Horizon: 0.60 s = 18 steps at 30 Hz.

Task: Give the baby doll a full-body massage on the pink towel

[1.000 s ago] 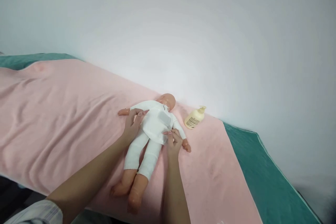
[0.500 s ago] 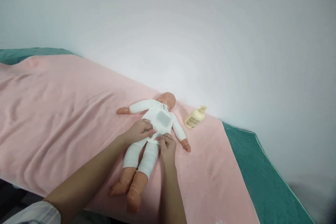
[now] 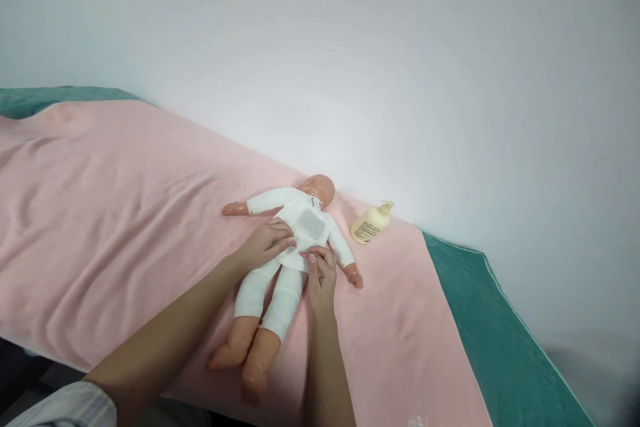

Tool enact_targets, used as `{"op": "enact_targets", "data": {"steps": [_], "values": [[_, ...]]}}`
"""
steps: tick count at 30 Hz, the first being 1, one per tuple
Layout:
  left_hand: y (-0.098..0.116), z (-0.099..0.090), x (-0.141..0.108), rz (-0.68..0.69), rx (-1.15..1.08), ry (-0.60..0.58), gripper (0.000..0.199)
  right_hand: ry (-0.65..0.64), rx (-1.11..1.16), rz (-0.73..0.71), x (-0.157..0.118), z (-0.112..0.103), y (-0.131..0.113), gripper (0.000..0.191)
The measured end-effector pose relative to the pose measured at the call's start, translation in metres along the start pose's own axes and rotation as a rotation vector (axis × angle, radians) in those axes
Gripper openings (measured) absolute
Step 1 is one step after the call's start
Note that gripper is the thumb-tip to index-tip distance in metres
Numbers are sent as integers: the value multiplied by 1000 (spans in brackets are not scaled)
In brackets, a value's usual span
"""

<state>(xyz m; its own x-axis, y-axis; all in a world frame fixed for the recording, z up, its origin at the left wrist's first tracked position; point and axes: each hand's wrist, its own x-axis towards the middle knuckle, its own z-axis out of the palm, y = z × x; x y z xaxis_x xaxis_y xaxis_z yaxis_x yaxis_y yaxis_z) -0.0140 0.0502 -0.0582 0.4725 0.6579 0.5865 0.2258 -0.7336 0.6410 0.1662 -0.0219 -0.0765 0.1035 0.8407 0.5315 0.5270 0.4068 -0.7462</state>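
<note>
A baby doll [image 3: 300,250] with white cloth-like covering on its trunk and limbs lies on its back, head away from me. A grey rectangular panel [image 3: 311,223] shows on its chest. My left hand [image 3: 265,245] rests against the left side of the belly, fingers laid over it and thumb pointing inward. At the lower right of the belly is my right hand [image 3: 323,273], its fingers curled and its thumb pressed to the forefinger. Whatever may lie in that pinch is hidden from me.
A pale yellow pump bottle [image 3: 370,225] stands right of the doll, close to the white wall [image 3: 320,47]. Beneath everything is a wrinkled pink blanket [image 3: 125,213], spread over a green sheet [image 3: 490,307]. The bed's front edge runs along the lower left.
Both hands have slid slightly up the doll's belly, toward the chest panel. My right hand has also shifted a little to the right. Doll and bottle stay in place.
</note>
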Motion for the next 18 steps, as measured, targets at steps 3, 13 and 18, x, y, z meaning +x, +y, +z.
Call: {"op": "enact_targets", "data": {"steps": [3, 13, 18], "values": [[-3, 2, 2, -34, 6, -61, 40, -67, -36, 18, 2, 3, 5, 33], [-2, 1, 0, 22, 7, 74, 30, 13, -43, -22, -1, 3, 2, 34], [-6, 3, 1, -24, 39, 23, 29, -6, -88, -38, 0, 4, 5, 32]]}}
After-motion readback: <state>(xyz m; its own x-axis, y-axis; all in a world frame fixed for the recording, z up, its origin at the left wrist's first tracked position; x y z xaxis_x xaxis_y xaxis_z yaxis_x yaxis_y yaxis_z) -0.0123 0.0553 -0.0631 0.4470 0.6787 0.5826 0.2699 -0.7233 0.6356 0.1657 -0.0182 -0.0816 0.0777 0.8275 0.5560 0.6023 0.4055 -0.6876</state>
